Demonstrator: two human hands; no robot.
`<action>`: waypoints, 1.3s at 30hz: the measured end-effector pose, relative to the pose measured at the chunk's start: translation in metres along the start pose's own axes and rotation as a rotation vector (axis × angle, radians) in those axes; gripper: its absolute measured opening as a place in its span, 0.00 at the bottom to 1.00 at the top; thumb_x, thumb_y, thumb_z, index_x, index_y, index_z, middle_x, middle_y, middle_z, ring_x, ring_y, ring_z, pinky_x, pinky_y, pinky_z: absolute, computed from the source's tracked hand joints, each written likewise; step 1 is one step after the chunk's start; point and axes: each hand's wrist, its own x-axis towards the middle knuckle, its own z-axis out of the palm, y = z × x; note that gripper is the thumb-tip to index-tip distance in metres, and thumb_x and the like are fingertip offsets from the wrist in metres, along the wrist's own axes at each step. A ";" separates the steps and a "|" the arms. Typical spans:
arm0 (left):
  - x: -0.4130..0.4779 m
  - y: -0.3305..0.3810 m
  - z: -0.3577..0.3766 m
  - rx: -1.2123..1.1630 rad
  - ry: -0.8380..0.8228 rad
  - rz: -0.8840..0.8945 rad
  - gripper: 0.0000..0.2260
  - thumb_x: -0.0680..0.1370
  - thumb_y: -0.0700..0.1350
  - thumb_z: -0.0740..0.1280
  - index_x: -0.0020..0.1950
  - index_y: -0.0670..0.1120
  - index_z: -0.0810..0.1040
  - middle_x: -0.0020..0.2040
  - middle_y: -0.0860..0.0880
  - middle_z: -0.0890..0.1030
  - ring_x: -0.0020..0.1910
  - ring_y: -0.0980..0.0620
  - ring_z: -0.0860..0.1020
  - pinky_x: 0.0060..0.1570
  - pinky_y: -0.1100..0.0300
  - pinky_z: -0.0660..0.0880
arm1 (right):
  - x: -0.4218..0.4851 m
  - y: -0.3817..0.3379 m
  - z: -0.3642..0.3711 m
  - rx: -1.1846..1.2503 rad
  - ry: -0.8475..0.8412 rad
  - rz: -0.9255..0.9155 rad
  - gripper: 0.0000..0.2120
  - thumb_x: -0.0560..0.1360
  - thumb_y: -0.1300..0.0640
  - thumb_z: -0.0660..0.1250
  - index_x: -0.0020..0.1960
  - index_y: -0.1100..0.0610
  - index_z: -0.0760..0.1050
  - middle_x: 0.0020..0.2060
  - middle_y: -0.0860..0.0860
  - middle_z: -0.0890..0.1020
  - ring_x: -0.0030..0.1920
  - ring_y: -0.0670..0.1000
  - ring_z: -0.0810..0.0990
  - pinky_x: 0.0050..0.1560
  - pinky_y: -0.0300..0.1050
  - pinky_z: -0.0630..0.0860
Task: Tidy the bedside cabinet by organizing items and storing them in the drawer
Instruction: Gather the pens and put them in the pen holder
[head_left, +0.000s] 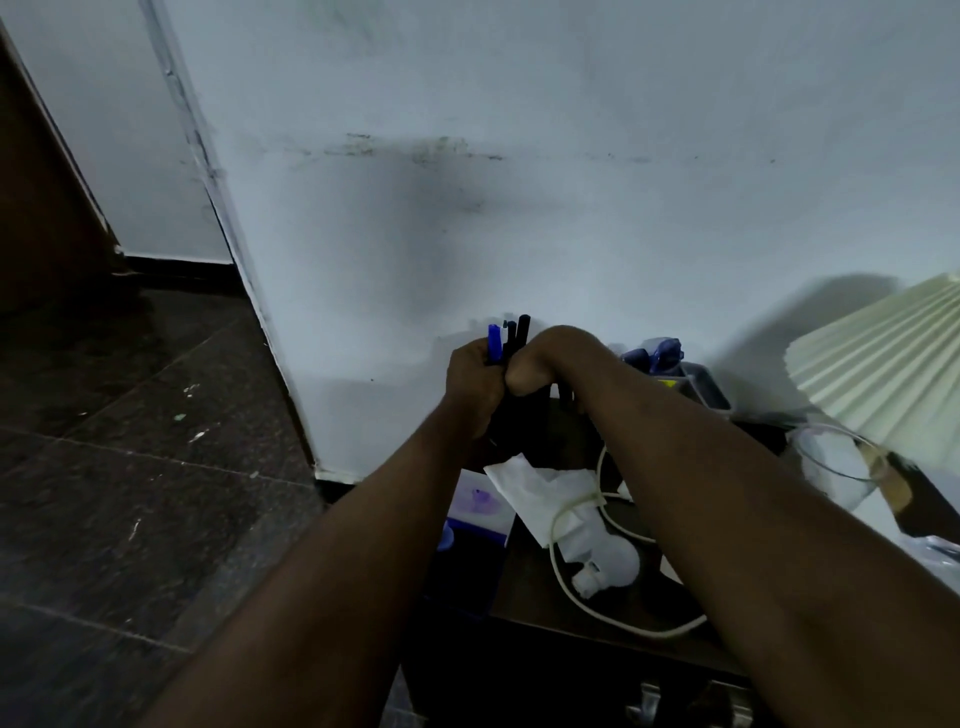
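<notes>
Above the back left corner of the dark wooden bedside cabinet (545, 597), both hands meet around a bundle of pens (506, 338), blue and black, whose tops stick up between them. My left hand (475, 382) grips the bundle from the left. My right hand (545, 364) curls around it from the right, wrist bent. The lower ends of the pens are hidden by the hands. On the cabinet top lie a crumpled white tissue (540, 488), a white cable (576, 587) and a small clear bottle (608, 566). A metal drawer handle (644, 701) shows at the bottom edge.
A pleated pale lampshade (883, 369) leans at the right, with a clear glass (831, 462) beside it. A blue and white box (480, 512) sits by the cabinet's left side. Blue objects and a container (670, 358) stand at the back against the white wall. Dark tiled floor lies to the left.
</notes>
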 end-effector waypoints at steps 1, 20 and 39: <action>0.000 0.001 0.000 0.027 0.006 -0.001 0.07 0.78 0.32 0.69 0.52 0.42 0.84 0.49 0.39 0.86 0.49 0.40 0.86 0.54 0.41 0.83 | 0.001 0.001 0.001 0.005 -0.005 0.003 0.16 0.79 0.57 0.63 0.67 0.58 0.68 0.50 0.59 0.76 0.46 0.57 0.80 0.38 0.48 0.77; -0.006 0.026 -0.013 -0.004 -0.168 -0.060 0.17 0.78 0.32 0.67 0.65 0.44 0.81 0.54 0.46 0.84 0.54 0.47 0.82 0.45 0.59 0.81 | -0.028 0.029 -0.004 0.117 0.188 -0.270 0.03 0.78 0.59 0.68 0.48 0.56 0.81 0.44 0.53 0.78 0.43 0.53 0.77 0.42 0.47 0.78; 0.001 0.035 -0.002 -0.026 -0.120 -0.106 0.19 0.78 0.33 0.68 0.68 0.44 0.80 0.65 0.42 0.81 0.57 0.46 0.82 0.44 0.60 0.79 | -0.019 0.053 0.016 0.274 0.439 -0.352 0.16 0.77 0.66 0.63 0.51 0.55 0.88 0.47 0.53 0.85 0.45 0.52 0.79 0.41 0.41 0.71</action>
